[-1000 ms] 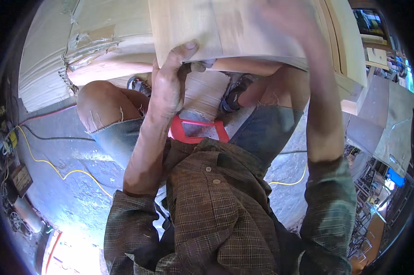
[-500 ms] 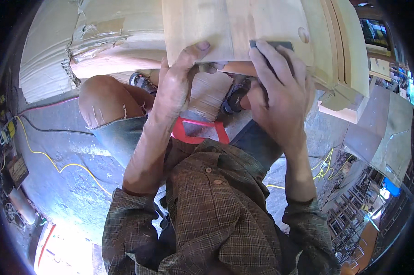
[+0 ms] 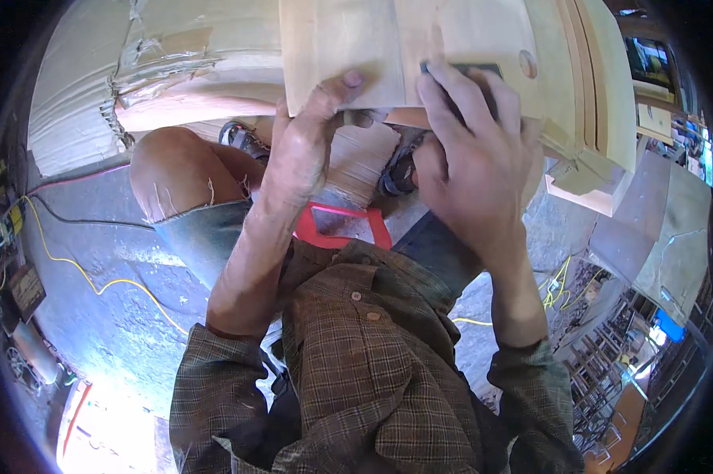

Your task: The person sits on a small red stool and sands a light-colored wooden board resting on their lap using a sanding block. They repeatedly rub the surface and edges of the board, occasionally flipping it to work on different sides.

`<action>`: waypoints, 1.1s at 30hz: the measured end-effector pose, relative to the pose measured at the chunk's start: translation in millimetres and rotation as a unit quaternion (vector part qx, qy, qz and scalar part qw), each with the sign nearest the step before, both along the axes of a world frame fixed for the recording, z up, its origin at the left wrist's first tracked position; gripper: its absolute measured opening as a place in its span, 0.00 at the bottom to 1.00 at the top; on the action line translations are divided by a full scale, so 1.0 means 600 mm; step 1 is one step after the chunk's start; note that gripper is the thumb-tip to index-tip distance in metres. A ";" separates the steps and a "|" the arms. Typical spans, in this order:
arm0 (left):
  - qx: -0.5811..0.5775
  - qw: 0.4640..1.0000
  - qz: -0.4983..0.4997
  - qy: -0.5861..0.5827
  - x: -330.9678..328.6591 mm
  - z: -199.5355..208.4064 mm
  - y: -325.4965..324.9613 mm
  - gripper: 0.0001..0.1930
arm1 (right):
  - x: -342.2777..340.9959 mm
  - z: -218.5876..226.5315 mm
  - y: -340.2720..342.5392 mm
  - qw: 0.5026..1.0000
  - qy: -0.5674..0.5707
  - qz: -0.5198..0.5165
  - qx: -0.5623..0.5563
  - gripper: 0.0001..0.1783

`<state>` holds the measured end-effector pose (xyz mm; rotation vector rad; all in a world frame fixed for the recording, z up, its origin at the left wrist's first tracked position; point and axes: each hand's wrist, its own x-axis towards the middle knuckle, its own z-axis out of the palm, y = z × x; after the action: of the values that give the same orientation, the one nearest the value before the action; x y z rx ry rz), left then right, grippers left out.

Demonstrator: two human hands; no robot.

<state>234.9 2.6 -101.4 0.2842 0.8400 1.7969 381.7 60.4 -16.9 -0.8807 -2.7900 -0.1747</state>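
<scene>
A pale wooden board (image 3: 356,47) with a round knot-like mark lies at the top middle. My left hand (image 3: 305,138) grips its near edge toward the left corner, thumb on top and fingers curled underneath. Toward the board's right part, my right hand (image 3: 483,150) presses a dark flat sanding block (image 3: 489,69) against the upper face near the front edge. Its fingers lie over the block and cover much of it. What the left fingers touch below the board is partly hidden.
Torn cardboard (image 3: 214,55) covers the surface at the left. Stacked boards (image 3: 589,71) stand at the right. A red frame-shaped thing (image 3: 376,229) is between my legs. A yellow cord (image 3: 127,282) runs over the floor at the left, and metal racks (image 3: 609,371) stand at lower right.
My right hand has slid the sanding block slightly away from me and to the left over the board. The left hand keeps its grip on the edge.
</scene>
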 end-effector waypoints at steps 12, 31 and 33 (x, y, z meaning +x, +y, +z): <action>-0.021 0.999 -0.013 0.026 -0.005 -0.001 -0.001 0.19 | 0.021 0.016 -0.034 0.992 0.003 0.021 -0.125 0.26; -0.077 0.996 0.007 0.046 -0.008 0.024 -0.006 0.22 | 0.028 0.008 0.028 0.996 -0.022 0.036 -0.083 0.43; -0.099 0.993 0.015 0.064 -0.015 0.027 -0.011 0.21 | 0.052 -0.014 0.027 0.995 0.008 0.074 -0.065 0.42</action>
<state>225.7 -4.3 -85.5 0.2605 1.1095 1.7222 413.1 76.4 -25.4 -0.6940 -2.8633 0.0365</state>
